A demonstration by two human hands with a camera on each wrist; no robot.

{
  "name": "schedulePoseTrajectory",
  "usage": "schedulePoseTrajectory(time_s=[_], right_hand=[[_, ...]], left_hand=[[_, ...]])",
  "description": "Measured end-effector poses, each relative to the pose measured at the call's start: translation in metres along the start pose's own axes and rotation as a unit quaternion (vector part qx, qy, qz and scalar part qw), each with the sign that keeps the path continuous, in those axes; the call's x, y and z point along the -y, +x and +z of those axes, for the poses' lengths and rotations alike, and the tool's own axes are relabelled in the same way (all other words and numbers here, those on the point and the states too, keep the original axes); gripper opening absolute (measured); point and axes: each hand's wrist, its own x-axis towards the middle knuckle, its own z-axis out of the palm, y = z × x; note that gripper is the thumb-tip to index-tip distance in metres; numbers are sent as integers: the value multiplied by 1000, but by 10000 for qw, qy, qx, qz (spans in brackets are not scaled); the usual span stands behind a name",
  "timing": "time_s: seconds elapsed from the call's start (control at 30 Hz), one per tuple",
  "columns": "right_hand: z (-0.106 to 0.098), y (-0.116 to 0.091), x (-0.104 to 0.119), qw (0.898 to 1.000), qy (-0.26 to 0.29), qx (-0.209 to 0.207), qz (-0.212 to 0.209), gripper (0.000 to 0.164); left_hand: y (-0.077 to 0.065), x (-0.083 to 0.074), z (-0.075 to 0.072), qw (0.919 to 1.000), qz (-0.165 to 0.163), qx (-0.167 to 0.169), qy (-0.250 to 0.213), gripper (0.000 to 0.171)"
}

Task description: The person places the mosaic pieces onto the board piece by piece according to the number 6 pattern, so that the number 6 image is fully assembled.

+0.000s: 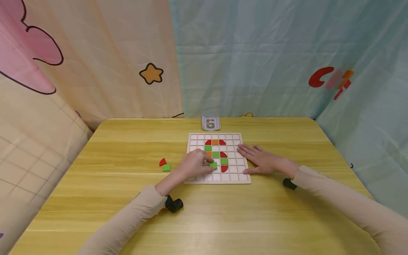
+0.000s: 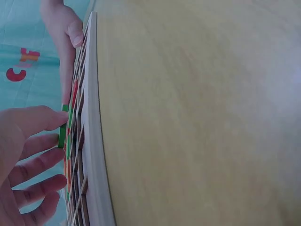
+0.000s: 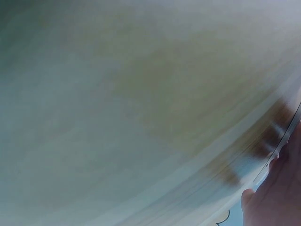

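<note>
My left hand point(image 1: 193, 163) pinches a green square tile point(image 1: 213, 165) between thumb and fingers, over the lower middle of a white grid board point(image 1: 234, 176). In the left wrist view the green tile point(image 2: 62, 134) stands on edge in the picture, close above the board, its other fingers loosely bent. Red rounded pieces point(image 1: 224, 168), green squares point(image 1: 224, 161) and orange squares point(image 1: 215, 142) sit in the board's cells; the left hand covers some cells. With fingers straight, my right hand point(image 1: 262, 161) rests along the board's right edge.
Left of the board, a red quarter-round piece point(image 1: 163, 162) and a green square point(image 1: 166, 167) lie on the wooden table point(image 1: 127, 198). Behind the board is a small pattern card point(image 1: 210, 124). Printed curtains point(image 1: 255, 71) hang around the table's back and sides.
</note>
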Motion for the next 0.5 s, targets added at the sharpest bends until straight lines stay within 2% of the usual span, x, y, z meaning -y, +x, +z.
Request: schedulePoseTrajectory(time_s=[0.23, 0.5], right_hand=[[1, 0, 1, 10000, -14, 39, 33, 94], [-1, 1, 1, 10000, -1, 34, 64, 93]], left_hand=[[0, -3, 6, 9997, 207, -131, 87, 25], [2, -3, 10, 9995, 239, -107, 182, 24]])
